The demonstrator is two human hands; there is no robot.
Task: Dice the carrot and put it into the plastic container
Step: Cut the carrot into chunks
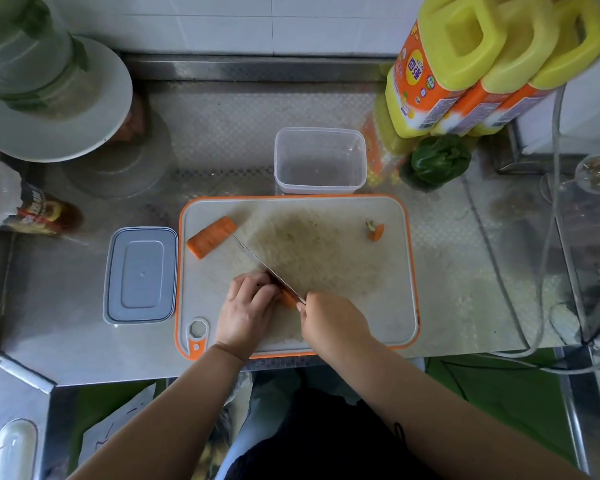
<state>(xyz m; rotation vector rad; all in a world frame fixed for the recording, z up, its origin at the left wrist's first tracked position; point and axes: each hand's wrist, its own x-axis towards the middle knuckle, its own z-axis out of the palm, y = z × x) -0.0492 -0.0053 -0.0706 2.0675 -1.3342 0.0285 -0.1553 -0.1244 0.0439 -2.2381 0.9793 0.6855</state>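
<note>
On the orange-rimmed cutting board point(378, 289) my left hand point(245, 310) holds down a carrot piece point(288, 298) with curled fingers; the hand hides most of it. My right hand point(329, 323) grips the knife's handle, and the knife point(264, 266) lies edge-down across that piece, its tip pointing to the far left. A second, longer carrot piece point(211, 236) lies at the board's far left corner. The cut-off carrot top point(375, 231) rests at the far right. The clear plastic container point(320, 161) stands just beyond the board with nothing in it.
The container's grey lid point(141, 274) lies left of the board. Yellow oil jugs point(465, 64) and a green pepper point(437, 161) stand at the back right. A white plate point(56, 109) under a glass jar and a sauce bottle point(45, 216) are at the left. A cable point(506, 282) crosses the right side.
</note>
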